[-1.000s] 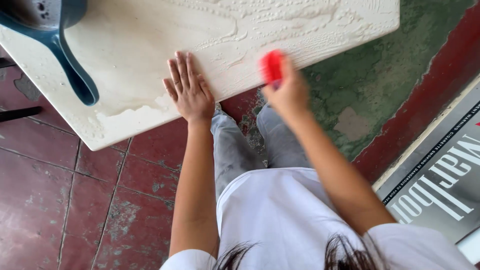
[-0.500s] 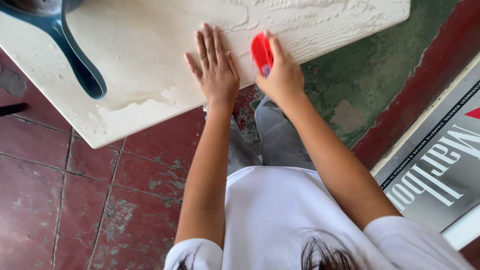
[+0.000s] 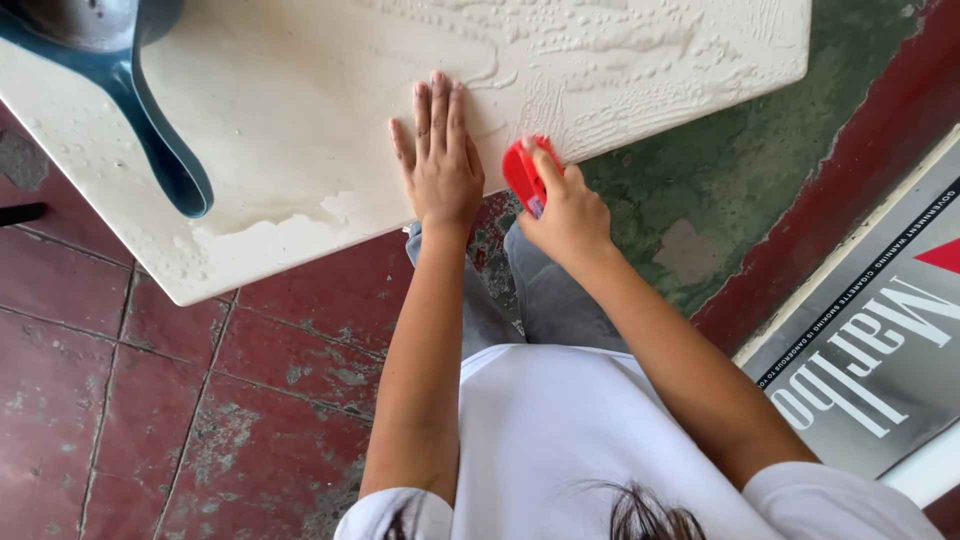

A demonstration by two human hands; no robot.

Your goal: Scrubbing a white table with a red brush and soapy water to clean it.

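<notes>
The left hand [image 3: 437, 165] lies flat on the pale, cream-coloured wet counter [image 3: 300, 130], palm down and fingers [image 3: 432, 110] stretched out close together, grasping nothing; spread like this near the counter's edge, it seems to serve as a brace that steadies the body and the slab while the other hand works. The right hand [image 3: 570, 215] is clenched around a small red plastic scrubbing tool [image 3: 522, 175], thumb on one side and curled fingers on the other, so that only its upper end shows beyond the knuckles. The tool sits right at the near edge of the counter, just beside the left hand without touching it, and its tip meets a stretch of rippled white suds or foam [image 3: 620, 90] that covers the far right part of the surface; the tight grip and the downward tilt look suited to pressing hard against the slab. Beads and streaks of water lie across the rest of the counter, with a shallow puddle near its front edge. At the far left corner rests a dark blue plastic dipper with a long handle [image 3: 150, 130], well apart from both hands, its handle pointing toward the person. Below the counter are worn red floor tiles [image 3: 120, 400] and a green painted patch [image 3: 720, 180].
</notes>
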